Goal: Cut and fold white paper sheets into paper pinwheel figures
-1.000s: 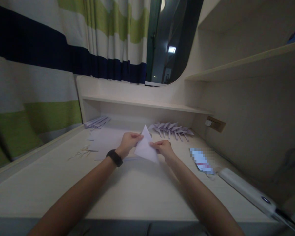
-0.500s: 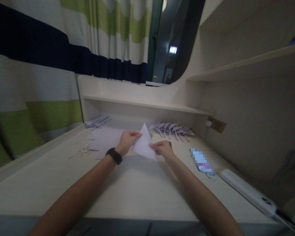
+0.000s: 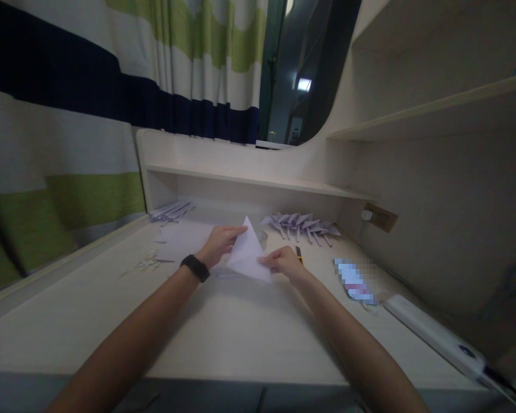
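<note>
Both my hands hold a white sheet of paper (image 3: 248,252) folded into a triangle, its point upward, just above the pale desk (image 3: 223,338). My left hand (image 3: 218,243), with a black band on the wrist, pinches the sheet's upper left edge. My right hand (image 3: 284,261) pinches its lower right edge. The paper tilts slightly to the left.
A row of folded paper pieces (image 3: 300,223) lies at the back right under a low shelf (image 3: 249,180). More folded paper (image 3: 171,211) lies at the back left, and scraps (image 3: 148,264) lie left of my hands. A white power strip (image 3: 434,335) lies right. A striped curtain (image 3: 69,115) hangs left.
Both hands have shifted a little with the paper, and the triangle has tilted and sunk closer to the desk. A small dark and yellow object beside my right hand has come into sight.
</note>
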Demonstrator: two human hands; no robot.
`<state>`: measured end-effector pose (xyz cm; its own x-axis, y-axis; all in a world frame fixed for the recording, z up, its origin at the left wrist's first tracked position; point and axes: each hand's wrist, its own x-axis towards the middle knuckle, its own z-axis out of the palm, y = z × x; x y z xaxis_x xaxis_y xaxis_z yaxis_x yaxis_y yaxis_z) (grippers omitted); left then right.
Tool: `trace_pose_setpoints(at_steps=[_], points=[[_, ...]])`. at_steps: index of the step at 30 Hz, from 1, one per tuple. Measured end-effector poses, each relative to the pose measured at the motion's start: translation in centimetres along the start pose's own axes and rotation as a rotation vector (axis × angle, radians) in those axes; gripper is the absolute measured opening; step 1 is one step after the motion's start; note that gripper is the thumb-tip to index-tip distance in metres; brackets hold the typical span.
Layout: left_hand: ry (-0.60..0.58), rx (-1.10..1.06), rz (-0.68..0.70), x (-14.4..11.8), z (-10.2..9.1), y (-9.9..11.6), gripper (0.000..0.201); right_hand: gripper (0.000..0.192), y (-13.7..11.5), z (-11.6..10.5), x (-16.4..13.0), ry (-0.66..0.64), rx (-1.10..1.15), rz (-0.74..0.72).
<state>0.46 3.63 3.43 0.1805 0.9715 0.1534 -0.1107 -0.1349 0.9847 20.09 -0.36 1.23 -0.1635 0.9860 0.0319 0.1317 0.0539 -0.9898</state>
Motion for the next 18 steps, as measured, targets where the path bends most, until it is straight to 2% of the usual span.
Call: trace_pose_setpoints(at_steps=[3, 11, 18], points=[[-0.099, 0.003, -0.011, 0.09, -0.34, -0.08, 0.037, 0.034, -0.09, 0.25, -0.28, -0.062, -0.069, 0.015], [0.067, 0.072, 0.006, 0.20, 0.17, 0.06, 0.026, 0.030, -0.12, 0.55, -0.54, -0.104, -0.124, 0.046], [0.085, 0.085, 0.008, 0.55, -0.41, -0.27, 0.028, 0.032, 0.04, 0.02, -0.59, -0.192, -0.162, 0.020]])
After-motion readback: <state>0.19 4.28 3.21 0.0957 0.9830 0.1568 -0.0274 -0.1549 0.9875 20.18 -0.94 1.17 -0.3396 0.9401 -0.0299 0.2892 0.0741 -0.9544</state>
